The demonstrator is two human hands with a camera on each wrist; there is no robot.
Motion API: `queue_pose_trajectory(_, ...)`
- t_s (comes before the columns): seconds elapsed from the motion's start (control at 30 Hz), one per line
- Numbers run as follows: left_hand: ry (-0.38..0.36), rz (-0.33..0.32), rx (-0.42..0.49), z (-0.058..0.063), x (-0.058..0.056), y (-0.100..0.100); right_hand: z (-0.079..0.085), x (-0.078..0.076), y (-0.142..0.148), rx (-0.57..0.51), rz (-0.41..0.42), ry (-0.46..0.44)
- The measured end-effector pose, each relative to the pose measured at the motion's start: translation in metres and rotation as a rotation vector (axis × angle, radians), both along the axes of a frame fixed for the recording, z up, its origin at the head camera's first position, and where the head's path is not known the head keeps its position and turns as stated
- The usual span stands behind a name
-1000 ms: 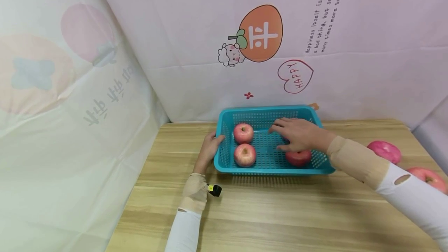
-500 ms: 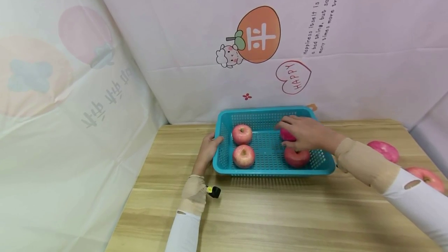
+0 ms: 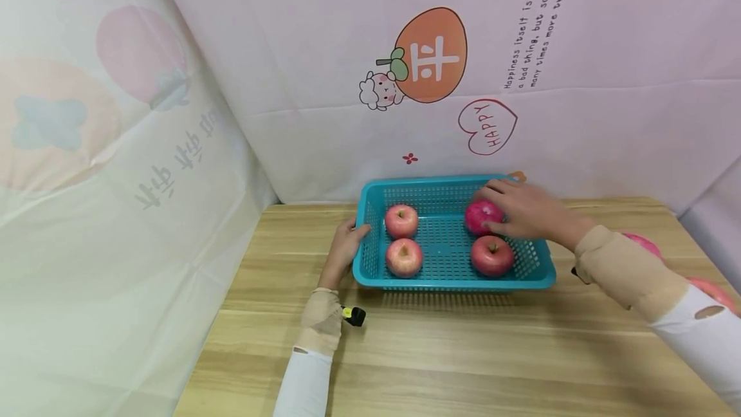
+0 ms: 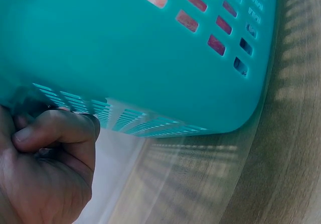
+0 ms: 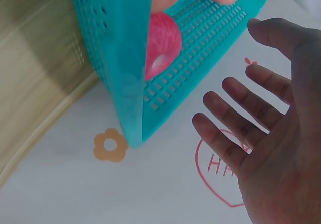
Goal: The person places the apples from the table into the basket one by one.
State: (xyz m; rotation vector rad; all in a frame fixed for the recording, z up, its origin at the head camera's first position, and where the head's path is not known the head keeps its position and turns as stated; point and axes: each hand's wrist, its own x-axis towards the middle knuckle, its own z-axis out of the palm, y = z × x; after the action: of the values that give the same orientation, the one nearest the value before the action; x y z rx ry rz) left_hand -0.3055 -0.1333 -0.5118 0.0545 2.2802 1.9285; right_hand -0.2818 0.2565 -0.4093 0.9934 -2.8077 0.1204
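Note:
A turquoise plastic basket [image 3: 451, 284] stands on the wooden table near its back edge. My left hand [image 3: 347, 242] grips its left rim, and in the left wrist view the curled fingers [image 4: 55, 128] show at the basket's side. Two pale red apples [image 3: 402, 221] sit at the left inside. On the right are a dark red apple [image 3: 492, 256] and, behind it, a bright pink apple [image 3: 482, 217]. Over the basket's right end hovers my right hand [image 3: 523, 210], its fingers spread and holding nothing in the right wrist view.
Right of the basket, a pink fruit [image 3: 645, 246] and a red apple [image 3: 712, 289] lie on the table [image 3: 440, 352], partly covered by my right forearm. A printed white cloth [image 3: 324, 140] hangs behind the table.
My right hand has drawn back to the right from over the basket's middle, uncovering the bright pink apple and the top of the dark red one. My left hand keeps its place.

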Motion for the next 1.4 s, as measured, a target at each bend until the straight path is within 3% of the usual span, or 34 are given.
queue_pose_trajectory(0.37, -0.002, -0.002, -0.003, -0.003, -0.001, 0.000, 0.002, 0.003, 0.018, -0.038, -0.021, 0.040)
queue_pose_trajectory(1.07, 0.008, 0.015, -0.017, -0.001, -0.004, 0.001, 0.012, 0.008, 0.049, 0.006, -0.185, -0.089)
queue_pose_trajectory(1.4, 0.005, 0.017, -0.023, -0.001, -0.002, 0.001, 0.004, 0.011, 0.067, 0.004, -0.214, -0.086)
